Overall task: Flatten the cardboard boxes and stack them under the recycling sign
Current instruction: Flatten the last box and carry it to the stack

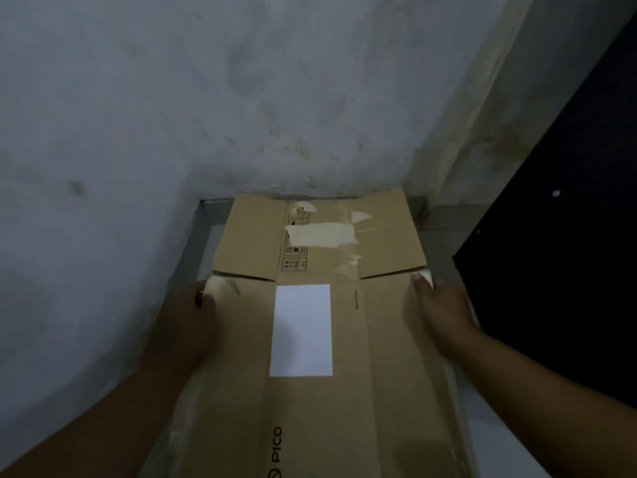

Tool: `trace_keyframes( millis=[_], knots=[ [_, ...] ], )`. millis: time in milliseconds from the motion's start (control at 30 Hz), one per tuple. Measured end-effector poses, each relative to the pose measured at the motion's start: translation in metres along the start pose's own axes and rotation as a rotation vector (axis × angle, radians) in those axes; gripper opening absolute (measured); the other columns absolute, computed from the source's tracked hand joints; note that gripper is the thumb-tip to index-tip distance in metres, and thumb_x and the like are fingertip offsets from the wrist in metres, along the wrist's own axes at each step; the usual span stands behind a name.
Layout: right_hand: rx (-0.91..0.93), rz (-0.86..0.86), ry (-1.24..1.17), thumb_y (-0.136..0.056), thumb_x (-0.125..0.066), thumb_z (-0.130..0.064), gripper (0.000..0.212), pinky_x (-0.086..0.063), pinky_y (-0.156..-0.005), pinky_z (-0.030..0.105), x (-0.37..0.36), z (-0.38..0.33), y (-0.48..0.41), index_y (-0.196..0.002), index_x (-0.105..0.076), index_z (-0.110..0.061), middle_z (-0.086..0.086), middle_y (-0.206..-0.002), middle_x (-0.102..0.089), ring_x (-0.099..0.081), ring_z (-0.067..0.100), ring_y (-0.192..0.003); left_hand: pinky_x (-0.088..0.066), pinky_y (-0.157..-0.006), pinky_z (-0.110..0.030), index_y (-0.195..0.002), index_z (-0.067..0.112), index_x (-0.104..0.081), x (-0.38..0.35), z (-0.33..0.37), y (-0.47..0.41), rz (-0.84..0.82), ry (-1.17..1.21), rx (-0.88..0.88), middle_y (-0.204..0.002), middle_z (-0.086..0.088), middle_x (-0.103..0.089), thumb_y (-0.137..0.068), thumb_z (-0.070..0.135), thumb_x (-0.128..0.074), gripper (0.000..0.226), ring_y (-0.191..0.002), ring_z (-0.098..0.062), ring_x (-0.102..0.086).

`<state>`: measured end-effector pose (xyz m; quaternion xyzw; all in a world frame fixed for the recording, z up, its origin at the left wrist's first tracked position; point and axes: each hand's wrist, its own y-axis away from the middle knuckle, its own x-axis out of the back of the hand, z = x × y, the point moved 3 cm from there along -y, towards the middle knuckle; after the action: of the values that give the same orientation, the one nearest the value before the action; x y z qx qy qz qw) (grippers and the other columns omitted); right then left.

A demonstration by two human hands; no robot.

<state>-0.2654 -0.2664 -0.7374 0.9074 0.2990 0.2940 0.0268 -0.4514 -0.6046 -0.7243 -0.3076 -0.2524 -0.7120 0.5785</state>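
Gripping the long side edges, the left hand at middle left and the right hand at middle right sit level, neither nearer. Between them the flattened cardboard box runs lengthwise from bottom centre toward the wall, end flaps leading.

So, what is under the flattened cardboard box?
Only a grey floor strip shows beside the cardboard box. What lies directly beneath it is covered.
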Motion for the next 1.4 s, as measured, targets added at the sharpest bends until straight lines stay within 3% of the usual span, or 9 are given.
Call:
trace_keyframes(
  millis=[67,267,433,633,833,1033,1267,1333,1400],
  knots=[
    [0.022,0.006,0.024,-0.103,-0.051,-0.033,0.038,-0.036,-0.068,0.030,-0.016,0.021,-0.004,-0.085,-0.063,-0.002,0.013,-0.082,-0.061,-0.060,0.029,-0.084,-0.041,-0.060,-0.030,-0.093,0.049,-0.066,-0.014,-0.018,-0.001,-0.018,-0.030,-0.011,-0.073,0.006,-0.059,-0.098,0.017,-0.044,0.039,-0.067,-0.012,-0.052],
    [0.013,0.001,0.058,-0.102,-0.052,-0.032,0.035,-0.038,-0.074,0.029,-0.055,0.075,-0.005,-0.104,-0.063,0.001,0.016,-0.101,-0.065,-0.062,0.033,-0.099,-0.034,-0.057,-0.028,-0.118,-0.001,-0.064,-0.060,-0.071,-0.005,-0.076,0.133,0.177,-0.092,-0.018,-0.063,-0.099,-0.001,-0.044,0.028,-0.069,-0.022,-0.050],
    [-0.035,-0.043,0.097,-0.096,-0.065,-0.026,0.032,-0.036,-0.071,0.027,-0.070,0.101,-0.010,-0.114,-0.056,-0.002,0.007,-0.099,-0.059,-0.061,0.030,-0.095,-0.049,-0.073,-0.040,-0.125,0.006,-0.062,-0.083,-0.112,-0.015,-0.126,0.073,0.249,-0.110,-0.015,-0.066,-0.099,0.010,-0.047,0.030,-0.091,-0.032,-0.061],
    [-0.049,-0.161,0.202,-0.082,-0.082,-0.022,0.069,-0.047,-0.088,0.030,-0.075,0.122,-0.008,-0.139,-0.047,-0.011,0.000,-0.118,-0.057,-0.058,0.023,-0.108,-0.056,-0.083,-0.050,-0.124,0.014,-0.064,-0.091,-0.129,-0.018,-0.305,0.065,0.324,-0.112,-0.009,-0.069,-0.087,0.021,-0.061,0.037,-0.094,-0.031,-0.066],
    [-0.021,-0.182,0.340,-0.080,-0.078,-0.036,0.058,-0.052,-0.092,0.036,-0.086,0.136,-0.013,-0.129,-0.055,-0.016,0.007,-0.123,-0.061,-0.060,0.024,-0.108,-0.049,-0.066,-0.032,-0.134,0.010,-0.055,-0.101,-0.120,-0.011,-0.277,0.032,0.351,-0.114,-0.006,-0.061,-0.082,0.011,-0.079,0.057,-0.092,-0.026,-0.059],
    [-0.002,-0.210,0.474,-0.090,-0.070,-0.026,0.060,-0.038,-0.103,0.034,-0.089,0.136,-0.023,-0.141,-0.044,-0.006,0.018,-0.142,-0.044,-0.046,0.035,-0.129,-0.046,-0.101,-0.045,-0.146,0.009,-0.045,-0.108,-0.118,-0.013,-0.264,-0.024,0.337,-0.144,-0.017,-0.051,-0.084,0.017,-0.077,0.070,-0.126,-0.037,-0.052],
    [0.029,-0.362,0.515,-0.095,-0.062,-0.036,0.084,-0.029,-0.115,0.040,-0.085,0.138,-0.021,-0.159,-0.013,-0.013,0.011,-0.163,-0.018,-0.030,0.032,-0.145,-0.038,-0.108,-0.039,-0.158,0.013,-0.017,-0.117,-0.117,-0.003,-0.451,-0.111,0.242,-0.158,-0.010,-0.033,-0.086,0.032,-0.074,0.093,-0.141,-0.032,-0.038],
    [0.208,-0.253,0.745,-0.091,-0.057,-0.056,0.090,-0.028,-0.115,0.046,-0.080,0.125,-0.005,-0.158,-0.013,-0.015,0.014,-0.164,-0.013,-0.022,0.034,-0.148,-0.031,-0.113,-0.042,-0.158,0.010,-0.009,-0.114,-0.111,0.001,-0.419,-0.288,0.145,-0.162,-0.011,-0.022,-0.083,0.046,-0.071,0.103,-0.146,-0.033,-0.029],
    [0.463,-0.253,0.912,-0.087,-0.046,-0.071,0.092,-0.027,-0.115,0.053,-0.082,0.118,0.023,-0.157,-0.022,-0.017,0.017,-0.163,-0.020,-0.019,0.036,-0.150,-0.033,-0.113,-0.044,-0.152,0.009,-0.029,-0.117,-0.105,0.011,-0.364,-0.517,-0.162,-0.155,-0.014,-0.034,-0.079,0.061,-0.054,0.094,-0.142,-0.035,-0.035]
  ],
)
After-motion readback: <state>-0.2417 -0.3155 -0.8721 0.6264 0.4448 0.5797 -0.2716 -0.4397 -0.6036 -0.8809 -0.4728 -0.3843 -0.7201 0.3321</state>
